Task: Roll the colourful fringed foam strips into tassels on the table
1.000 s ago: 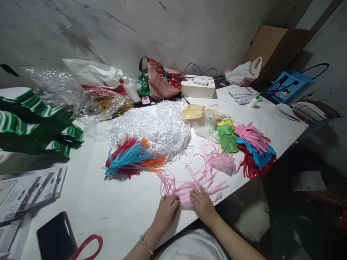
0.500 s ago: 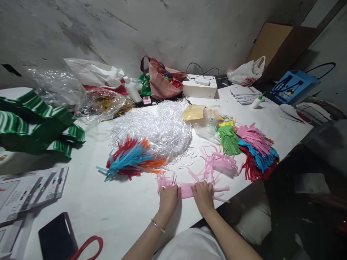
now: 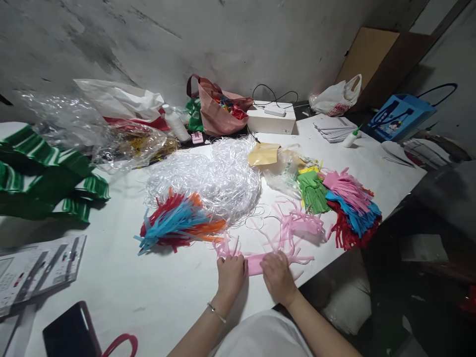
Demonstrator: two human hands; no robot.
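A pink fringed paper strip (image 3: 254, 265) lies near the table's front edge, its cut ends spreading out past both hands. My left hand (image 3: 231, 271) has its fingers curled over the strip's left part. At the right part, my right hand (image 3: 277, 275) is curled on the strip with its fingers bent and slightly blurred. Just beyond it rests another pink fringed piece (image 3: 303, 224). Left of my hands is a bundle of red, blue and orange fringes (image 3: 178, 223). Farther right sits a pile of pink, blue and red fringes (image 3: 351, 203) beside a green one (image 3: 313, 192).
A heap of white string (image 3: 208, 181) spreads over the table's (image 3: 148, 302) middle. Green tinsel-like pieces (image 3: 48, 173) and printed sheets (image 3: 44, 267) lie left, a phone (image 3: 72, 329) at front left. Behind stand a pink bag (image 3: 221, 111), a white box (image 3: 273, 121) and a glue bottle (image 3: 350, 139).
My right hand has shifted slightly and its fingers have bent more over the strip. The left hand keeps its hold. The whole view has moved a little.
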